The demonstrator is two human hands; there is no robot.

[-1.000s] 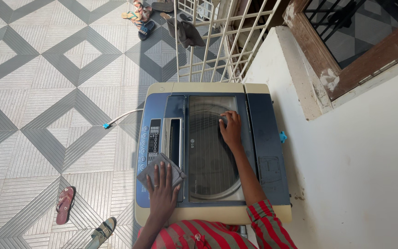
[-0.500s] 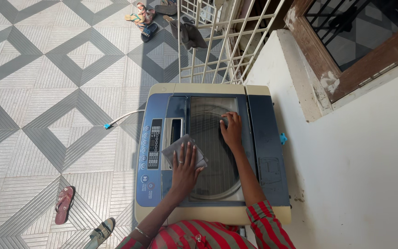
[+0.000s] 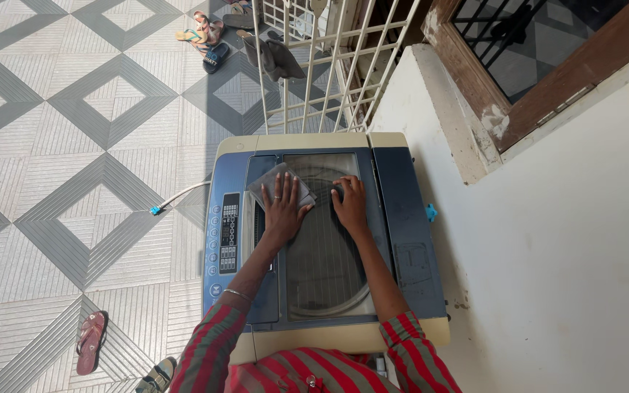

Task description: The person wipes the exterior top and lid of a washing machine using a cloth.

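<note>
Wiping the lid of the washer
Left hand (image 3: 282,209) presses flat on the small grey square cloth (image 3: 279,183), mid-frame; right hand (image 3: 349,204) spread flat on the clear glass lid (image 3: 323,255). Push evenly.

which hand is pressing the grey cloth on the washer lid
The left hand: it lies flat on the grey cloth at the lid's far left. The right hand rests bare on the glass lid.

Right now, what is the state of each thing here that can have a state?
Washing machine lid: closed, lying flat.
Grey cloth: spread flat on the lid, pressed under the left hand.
Right hand: open, palm down on the lid, holding nothing.
White gate: cannot tell whether it is latched.
Red sandal: lying alone on the floor.
</note>
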